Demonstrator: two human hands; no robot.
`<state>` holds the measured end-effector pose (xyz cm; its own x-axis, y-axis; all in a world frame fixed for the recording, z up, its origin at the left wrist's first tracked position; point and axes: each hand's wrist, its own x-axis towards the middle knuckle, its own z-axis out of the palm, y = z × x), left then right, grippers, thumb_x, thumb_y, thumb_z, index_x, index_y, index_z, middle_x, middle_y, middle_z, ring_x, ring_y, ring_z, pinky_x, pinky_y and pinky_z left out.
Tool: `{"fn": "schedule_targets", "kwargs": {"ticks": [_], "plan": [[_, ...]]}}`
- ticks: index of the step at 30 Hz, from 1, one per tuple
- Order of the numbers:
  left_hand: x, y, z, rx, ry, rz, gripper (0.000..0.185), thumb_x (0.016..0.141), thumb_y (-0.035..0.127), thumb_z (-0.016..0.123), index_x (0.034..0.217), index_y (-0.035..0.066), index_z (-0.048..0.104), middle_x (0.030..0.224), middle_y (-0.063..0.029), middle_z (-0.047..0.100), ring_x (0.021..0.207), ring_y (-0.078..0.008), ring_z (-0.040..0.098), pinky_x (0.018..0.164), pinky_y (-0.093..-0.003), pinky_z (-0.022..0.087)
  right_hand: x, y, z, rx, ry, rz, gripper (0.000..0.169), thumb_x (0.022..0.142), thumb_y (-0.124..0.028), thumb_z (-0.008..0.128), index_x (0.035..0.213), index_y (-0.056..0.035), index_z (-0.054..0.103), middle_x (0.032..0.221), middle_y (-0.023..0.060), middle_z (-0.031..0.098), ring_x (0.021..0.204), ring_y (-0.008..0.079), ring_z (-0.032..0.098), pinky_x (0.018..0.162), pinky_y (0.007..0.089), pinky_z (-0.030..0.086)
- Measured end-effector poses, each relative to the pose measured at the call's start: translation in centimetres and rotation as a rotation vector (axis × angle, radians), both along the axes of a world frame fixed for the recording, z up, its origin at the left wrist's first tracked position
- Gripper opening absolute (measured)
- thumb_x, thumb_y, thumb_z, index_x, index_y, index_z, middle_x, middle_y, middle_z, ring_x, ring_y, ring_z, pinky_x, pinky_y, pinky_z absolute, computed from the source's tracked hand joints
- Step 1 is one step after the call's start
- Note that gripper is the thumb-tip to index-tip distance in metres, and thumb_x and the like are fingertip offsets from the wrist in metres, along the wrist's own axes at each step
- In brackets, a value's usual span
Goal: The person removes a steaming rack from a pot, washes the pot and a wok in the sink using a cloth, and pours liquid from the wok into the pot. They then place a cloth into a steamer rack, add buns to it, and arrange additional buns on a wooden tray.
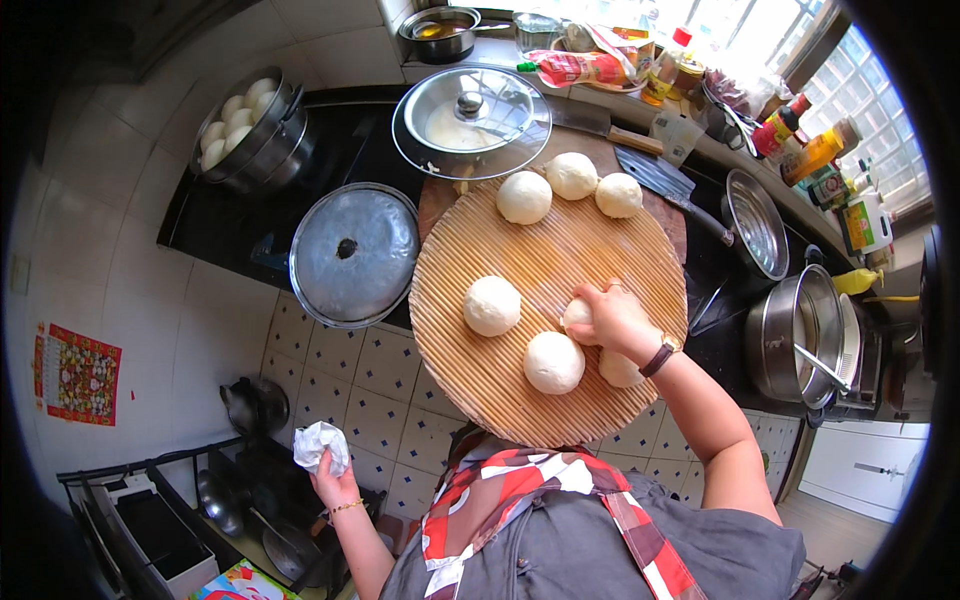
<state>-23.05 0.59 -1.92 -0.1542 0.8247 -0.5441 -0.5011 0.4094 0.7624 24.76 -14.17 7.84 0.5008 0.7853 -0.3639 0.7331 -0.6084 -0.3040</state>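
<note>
My right hand (616,319), with a watch at the wrist, grips a dough ball (576,313) on the round ribbed wooden board (480,390). Close by lie a large dough ball (553,363), another (491,306) to its upper left, and one (619,369) partly hidden under my wrist. Three more dough balls (523,198) sit at the board's far edge. Away from the board at the lower left, my left hand (334,480) holds a crumpled white cloth (321,447).
Left of the board lies a metal lid (354,255); beyond it a steamer pot (259,150) holds several white buns. A glass lid (510,97) covers a bowl at the back. A cleaver (634,140) and a steel pot (776,337) stand right, with bottles along the windowsill.
</note>
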Motion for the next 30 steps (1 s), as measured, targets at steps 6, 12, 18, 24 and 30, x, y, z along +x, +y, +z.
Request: {"fn": "schedule_targets", "kwargs": {"ticks": [6, 12, 18, 24, 30], "plan": [[1.8, 0.7, 1.6, 0.04, 0.026, -0.021, 0.043, 0.076, -0.002, 0.054, 0.115, 0.014, 0.048, 0.111, -0.006, 0.054, 0.099, -0.0232, 0.054, 0.076, -0.0392, 0.046, 7.3, -1.3, -2.1, 0.411, 0.423, -0.341, 0.042, 0.065, -0.028, 0.069, 0.098, -0.0029, 0.06, 0.09, 0.0134, 0.062, 0.084, 0.0212, 0.06, 0.076, 0.0303, 0.047], [1.3, 1.1, 0.7, 0.052, 0.025, -0.058, 0.042, 0.075, -0.001, 0.056, 0.114, 0.013, 0.048, 0.11, -0.0058, 0.054, 0.097, -0.0233, 0.054, 0.076, -0.04, 0.045, 13.6, -1.3, -2.2, 0.371, -0.193, -0.477, 0.051, 0.068, -0.029, 0.068, 0.111, -0.0049, 0.053, 0.107, 0.0243, 0.052, 0.102, 0.0345, 0.05, 0.088, 0.0357, 0.041], [0.7, 1.0, 0.3, 0.049, 0.045, -0.074, 0.041, 0.076, 0.001, 0.055, 0.115, 0.013, 0.048, 0.11, -0.0055, 0.054, 0.098, -0.0236, 0.054, 0.078, -0.0408, 0.045, 8.4, -5.4, 0.4, 0.288, -0.097, -0.23, 0.051, 0.068, -0.034, 0.068, 0.107, -0.0052, 0.054, 0.103, 0.0229, 0.051, 0.094, 0.034, 0.053, 0.083, 0.0383, 0.043], [1.8, 1.5, 0.4, 0.009, 0.036, -0.081, 0.04, 0.077, 0.0, 0.053, 0.115, 0.012, 0.047, 0.11, -0.0056, 0.054, 0.098, -0.0232, 0.054, 0.078, -0.0397, 0.045, -1.5, -7.8, -0.4, 0.221, -0.002, -0.119, 0.051, 0.055, -0.025, 0.069, 0.102, -0.0122, 0.056, 0.099, 0.0215, 0.051, 0.089, 0.035, 0.053, 0.081, 0.0396, 0.044], [2.9, 2.0, 1.0, 0.045, -0.03, -0.115, 0.044, 0.075, -0.005, 0.053, 0.116, 0.011, 0.047, 0.113, -0.0074, 0.052, 0.101, -0.0249, 0.052, 0.078, -0.0403, 0.046, 6.6, -8.0, -0.6, 0.395, -0.18, -0.439, 0.055, 0.06, -0.028, 0.069, 0.109, -0.0072, 0.053, 0.096, 0.0224, 0.055, 0.091, 0.0348, 0.054, 0.081, 0.0378, 0.045]]}}
